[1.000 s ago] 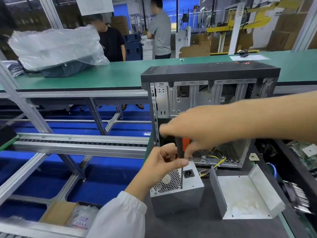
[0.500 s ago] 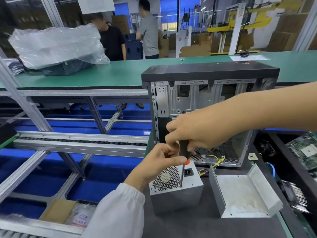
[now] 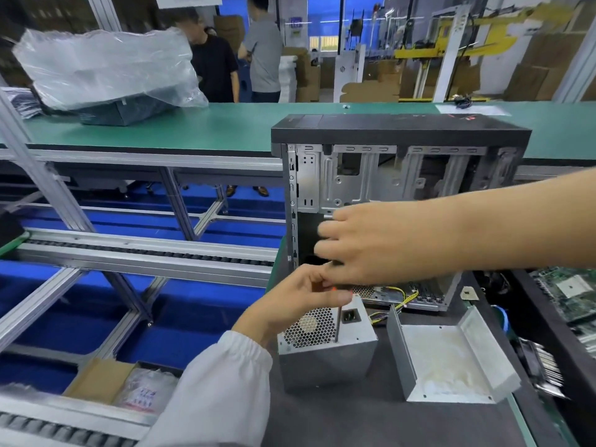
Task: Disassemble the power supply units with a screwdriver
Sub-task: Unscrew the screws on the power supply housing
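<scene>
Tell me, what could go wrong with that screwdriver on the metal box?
1. The screwdriver stands tip-down on the power supply beside its honeycomb fan grille; a slip could gouge the metal or poke the grille.
2. The left hand pinches low near the shaft, so a slip might jab a finger.
3. The loose metal cover lies close by and could get knocked.

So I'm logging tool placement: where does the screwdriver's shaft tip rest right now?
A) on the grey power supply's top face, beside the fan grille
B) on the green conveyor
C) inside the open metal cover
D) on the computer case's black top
A: the screwdriver stands upright with its tip on the power supply, between fan grille and socket.
</scene>
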{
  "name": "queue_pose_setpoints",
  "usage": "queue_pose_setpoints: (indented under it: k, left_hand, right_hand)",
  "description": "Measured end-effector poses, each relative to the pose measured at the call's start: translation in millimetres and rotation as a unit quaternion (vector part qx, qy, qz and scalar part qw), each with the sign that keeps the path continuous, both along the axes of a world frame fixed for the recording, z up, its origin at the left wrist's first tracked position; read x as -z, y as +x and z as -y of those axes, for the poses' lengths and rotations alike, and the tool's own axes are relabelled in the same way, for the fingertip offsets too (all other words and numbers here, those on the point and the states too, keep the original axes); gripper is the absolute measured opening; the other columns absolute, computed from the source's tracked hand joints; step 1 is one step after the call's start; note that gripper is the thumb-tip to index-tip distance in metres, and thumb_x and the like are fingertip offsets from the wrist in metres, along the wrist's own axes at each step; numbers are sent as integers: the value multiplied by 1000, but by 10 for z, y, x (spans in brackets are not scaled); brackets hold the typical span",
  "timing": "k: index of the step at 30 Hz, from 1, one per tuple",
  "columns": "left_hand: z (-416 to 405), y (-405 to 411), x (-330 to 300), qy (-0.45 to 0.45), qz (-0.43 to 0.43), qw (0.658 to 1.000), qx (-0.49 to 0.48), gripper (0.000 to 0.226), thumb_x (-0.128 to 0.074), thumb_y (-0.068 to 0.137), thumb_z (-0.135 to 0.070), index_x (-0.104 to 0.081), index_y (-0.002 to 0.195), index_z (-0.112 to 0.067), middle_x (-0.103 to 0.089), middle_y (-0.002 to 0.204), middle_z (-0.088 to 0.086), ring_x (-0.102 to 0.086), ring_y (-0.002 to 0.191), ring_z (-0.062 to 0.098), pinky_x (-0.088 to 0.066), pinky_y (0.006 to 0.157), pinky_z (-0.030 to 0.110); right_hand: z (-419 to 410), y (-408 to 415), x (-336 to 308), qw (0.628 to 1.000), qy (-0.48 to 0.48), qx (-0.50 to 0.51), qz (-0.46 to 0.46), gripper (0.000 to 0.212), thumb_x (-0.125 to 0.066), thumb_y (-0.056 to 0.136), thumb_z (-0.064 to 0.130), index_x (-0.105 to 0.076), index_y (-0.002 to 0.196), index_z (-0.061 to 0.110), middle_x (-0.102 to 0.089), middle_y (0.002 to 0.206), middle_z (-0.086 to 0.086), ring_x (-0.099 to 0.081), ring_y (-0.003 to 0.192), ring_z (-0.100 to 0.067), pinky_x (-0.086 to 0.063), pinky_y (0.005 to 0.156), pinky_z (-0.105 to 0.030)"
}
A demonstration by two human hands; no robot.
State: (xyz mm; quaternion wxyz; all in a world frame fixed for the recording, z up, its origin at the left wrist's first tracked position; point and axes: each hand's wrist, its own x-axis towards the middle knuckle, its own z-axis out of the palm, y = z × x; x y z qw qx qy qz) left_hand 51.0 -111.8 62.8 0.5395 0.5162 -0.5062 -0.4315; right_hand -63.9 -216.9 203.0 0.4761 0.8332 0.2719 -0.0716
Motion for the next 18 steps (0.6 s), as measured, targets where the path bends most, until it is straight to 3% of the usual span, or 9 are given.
queue_pose_setpoints:
  k: [2,4,5,7,9,11,14,16,18]
  left_hand:
    - [-21,16,-1,0,2,1000,-4,12,-70,85,-18,-73,96,-15,-60,93,16,-53,88,23,-46,84,29]
    - [-24,-17,-35,-17,28,999,-7,9,-70,87,-15,-74,94,-18,-67,91,0,-59,88,10,-47,80,20]
    - [-2,-53,-44,-21,43,999,-17,6,-72,86,-14,-75,90,-18,-65,87,-2,-58,85,8,-45,78,20]
    - [49,-156,-25,-37,80,994,-58,5,-77,82,-17,-76,84,-22,-62,85,9,-56,83,15,-44,78,28]
    - [79,-216,16,-46,95,989,-101,9,-80,80,-22,-76,84,-29,-62,91,17,-58,84,28,-47,82,43]
    - [45,-164,47,-39,73,992,-91,16,-77,82,-25,-77,97,-22,-62,97,15,-60,89,32,-51,86,45]
    - [-48,-15,52,-21,-6,999,-28,23,-69,88,-16,-73,111,-15,-68,103,-2,-65,101,10,-48,88,21]
    - [-86,27,72,-23,-30,999,-18,16,-69,86,-13,-74,99,-20,-71,98,-5,-65,100,9,-49,88,22]
    - [-101,8,82,-26,-32,999,-16,15,-67,87,-11,-74,98,-17,-70,98,-2,-64,98,10,-48,87,23]
  right_hand:
    - [-16,8,12,995,-37,-84,45,15,-57,91,29,-60,104,21,-58,92,3,-51,82,-17,-42,64,-28]
    - [-143,74,-83,989,68,128,-24,16,-58,92,32,-58,102,20,-58,90,4,-48,76,-16,-41,59,-26]
    - [-166,159,-118,935,154,312,-71,21,-62,90,37,-59,93,17,-62,78,5,-51,65,-14,-41,53,-24]
    - [-125,332,-211,740,271,596,-155,33,-60,90,44,-62,80,12,-64,59,4,-48,41,-9,-34,39,-15]
    - [-75,465,-265,621,284,699,-212,36,-52,96,42,-61,86,8,-59,62,1,-38,34,-6,-26,33,-13]
    - [-69,443,-222,696,217,649,-220,34,-51,97,41,-60,97,8,-57,70,-1,-41,42,-8,-29,37,-16]
    - [-69,222,-23,959,-3,262,-105,28,-50,97,33,-52,119,16,-60,97,-4,-56,75,-20,-38,55,-27]
    - [-58,83,43,999,-35,-35,-11,25,-54,93,25,-51,116,17,-56,93,-5,-53,77,-23,-42,56,-31]
    - [-74,37,32,994,-17,-106,18,22,-62,87,25,-55,106,16,-54,87,-3,-48,73,-21,-40,52,-29]
